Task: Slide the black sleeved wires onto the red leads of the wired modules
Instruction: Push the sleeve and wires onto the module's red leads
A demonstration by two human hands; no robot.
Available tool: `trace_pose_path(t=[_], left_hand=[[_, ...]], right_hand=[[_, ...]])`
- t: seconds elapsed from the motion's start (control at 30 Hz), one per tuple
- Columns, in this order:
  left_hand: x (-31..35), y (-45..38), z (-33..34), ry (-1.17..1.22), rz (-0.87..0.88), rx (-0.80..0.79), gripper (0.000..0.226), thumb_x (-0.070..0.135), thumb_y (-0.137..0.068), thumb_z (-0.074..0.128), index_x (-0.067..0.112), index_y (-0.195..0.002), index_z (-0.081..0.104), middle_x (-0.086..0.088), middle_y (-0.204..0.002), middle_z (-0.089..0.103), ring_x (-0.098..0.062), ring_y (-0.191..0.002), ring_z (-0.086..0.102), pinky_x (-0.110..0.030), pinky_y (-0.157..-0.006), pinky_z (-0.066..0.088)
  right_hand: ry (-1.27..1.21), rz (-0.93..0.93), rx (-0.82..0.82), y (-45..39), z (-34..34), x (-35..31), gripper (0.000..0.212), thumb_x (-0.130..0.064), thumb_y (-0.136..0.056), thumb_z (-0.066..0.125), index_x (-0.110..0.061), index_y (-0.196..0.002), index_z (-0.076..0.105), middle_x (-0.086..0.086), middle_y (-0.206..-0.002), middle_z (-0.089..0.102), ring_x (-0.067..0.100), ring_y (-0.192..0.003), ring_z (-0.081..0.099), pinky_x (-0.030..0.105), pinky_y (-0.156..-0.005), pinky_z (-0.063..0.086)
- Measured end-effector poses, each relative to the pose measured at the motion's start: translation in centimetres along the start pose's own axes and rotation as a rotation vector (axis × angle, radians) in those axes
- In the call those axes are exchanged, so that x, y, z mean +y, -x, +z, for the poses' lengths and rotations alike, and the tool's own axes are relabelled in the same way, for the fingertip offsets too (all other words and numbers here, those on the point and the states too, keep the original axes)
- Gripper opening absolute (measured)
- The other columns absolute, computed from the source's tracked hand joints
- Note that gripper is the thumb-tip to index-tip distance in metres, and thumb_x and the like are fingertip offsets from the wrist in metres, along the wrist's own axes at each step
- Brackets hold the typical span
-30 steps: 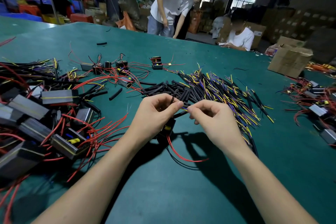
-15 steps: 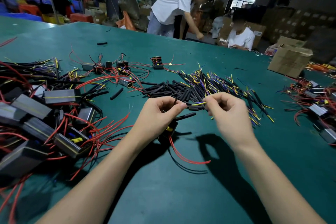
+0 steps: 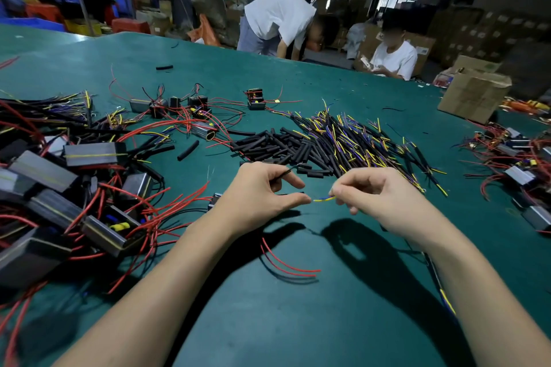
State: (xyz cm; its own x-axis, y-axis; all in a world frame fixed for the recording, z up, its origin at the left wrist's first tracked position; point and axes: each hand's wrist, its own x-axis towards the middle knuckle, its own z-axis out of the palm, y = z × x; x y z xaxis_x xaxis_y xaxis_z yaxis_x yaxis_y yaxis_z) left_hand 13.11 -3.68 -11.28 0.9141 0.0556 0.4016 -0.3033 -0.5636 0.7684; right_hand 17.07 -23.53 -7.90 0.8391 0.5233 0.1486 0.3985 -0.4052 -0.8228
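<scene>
2 hands busy: left hand (image 3: 262, 191) pinches a thin black wire (image 3: 288, 169), right hand (image 3: 372, 197) grips yellow-blue tips (image 3: 323, 198). Light, floppy stuff; I'd hold near the ends.

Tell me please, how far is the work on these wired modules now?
Which modules are done cannot be told: one group lies at the right edge, a bigger heap at the left. In hand: the left hand pinches a thin black piece, the right hand a yellow and blue wire end. Left: a big pile of black sleeved wires remains.
</scene>
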Motion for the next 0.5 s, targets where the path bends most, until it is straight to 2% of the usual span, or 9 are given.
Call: trace_pose_path(t=[0.07,0.13,0.17,0.2,0.27,0.33,0.43,0.5], left_hand=[[0.1,0.1,-0.3,-0.049,0.008,-0.030,0.012,0.025,-0.073,0.081,0.020,-0.080,0.073,0.009,-0.050,0.027,-0.008,-0.047,0.029,-0.017,-0.049,0.024],[0.1,0.0,-0.4,-0.075,0.009,-0.039,0.010,0.023,-0.074,0.080,0.019,-0.080,0.073,0.008,-0.050,0.028,-0.008,-0.047,0.028,-0.017,-0.049,0.024],[0.1,0.0,-0.5,-0.083,0.008,-0.038,0.010,0.023,-0.075,0.080,0.018,-0.081,0.073,0.008,-0.049,0.027,-0.009,-0.047,0.027,-0.016,-0.049,0.024],[0.2,0.0,-0.6,-0.089,0.008,-0.035,0.010,0.023,-0.075,0.080,0.018,-0.082,0.074,0.008,-0.047,0.026,-0.009,-0.046,0.027,-0.016,-0.048,0.023],[0.3,0.0,-0.7,-0.086,0.014,-0.027,0.009,0.021,-0.076,0.079,0.018,-0.082,0.074,0.007,-0.041,0.025,-0.009,-0.043,0.027,-0.015,-0.046,0.023],[0.3,0.0,-0.8,-0.067,0.025,-0.027,0.006,0.020,-0.077,0.078,0.018,-0.081,0.074,0.007,-0.038,0.027,-0.008,-0.042,0.027,-0.015,-0.045,0.022],[0.2,0.1,-0.8,-0.048,0.049,-0.034,0.004,0.018,-0.078,0.077,0.016,-0.079,0.074,0.007,-0.042,0.024,-0.009,-0.044,0.023,-0.018,-0.046,0.018],[0.2,0.1,-0.8,-0.063,0.074,-0.041,0.004,0.019,-0.079,0.076,0.016,-0.080,0.075,0.007,-0.049,0.026,-0.009,-0.047,0.024,-0.020,-0.048,0.019]], right_hand=[[0.069,0.030,-0.093,0.2,-0.4,0.3,0.012,-0.020,-0.086,0.065,-0.017,-0.076,0.071,0.002,-0.062,0.060,0.006,-0.051,0.042,0.016,-0.049,0.033],[0.067,0.025,-0.099,0.1,-0.3,0.6,0.011,-0.021,-0.085,0.067,-0.017,-0.075,0.071,0.004,-0.081,0.069,0.017,-0.064,0.050,0.025,-0.061,0.039],[0.076,0.004,-0.080,0.1,0.0,0.6,0.012,-0.018,-0.085,0.067,-0.016,-0.074,0.071,-0.002,-0.094,0.071,0.022,-0.073,0.056,0.024,-0.068,0.042],[0.119,-0.023,-0.062,-0.1,0.4,0.6,0.013,-0.017,-0.085,0.067,-0.016,-0.072,0.071,-0.008,-0.104,0.070,0.023,-0.082,0.060,0.017,-0.070,0.041],[0.252,-0.076,-0.033,-0.3,1.4,0.7,0.016,-0.017,-0.085,0.068,-0.019,-0.069,0.069,-0.014,-0.112,0.067,0.020,-0.086,0.063,0.006,-0.065,0.035],[0.338,-0.138,0.006,-0.5,2.3,0.8,0.015,-0.016,-0.085,0.067,-0.017,-0.070,0.069,-0.013,-0.111,0.067,0.016,-0.080,0.061,0.005,-0.064,0.033],[0.358,-0.272,0.025,-0.5,2.8,0.6,0.013,-0.010,-0.086,0.067,-0.012,-0.073,0.067,-0.008,-0.102,0.069,-0.003,-0.079,0.057,0.005,-0.067,0.034],[0.382,-0.351,0.006,-0.6,2.9,0.4,0.009,-0.008,-0.086,0.067,-0.010,-0.077,0.068,-0.007,-0.096,0.069,-0.003,-0.082,0.057,0.008,-0.070,0.036]])
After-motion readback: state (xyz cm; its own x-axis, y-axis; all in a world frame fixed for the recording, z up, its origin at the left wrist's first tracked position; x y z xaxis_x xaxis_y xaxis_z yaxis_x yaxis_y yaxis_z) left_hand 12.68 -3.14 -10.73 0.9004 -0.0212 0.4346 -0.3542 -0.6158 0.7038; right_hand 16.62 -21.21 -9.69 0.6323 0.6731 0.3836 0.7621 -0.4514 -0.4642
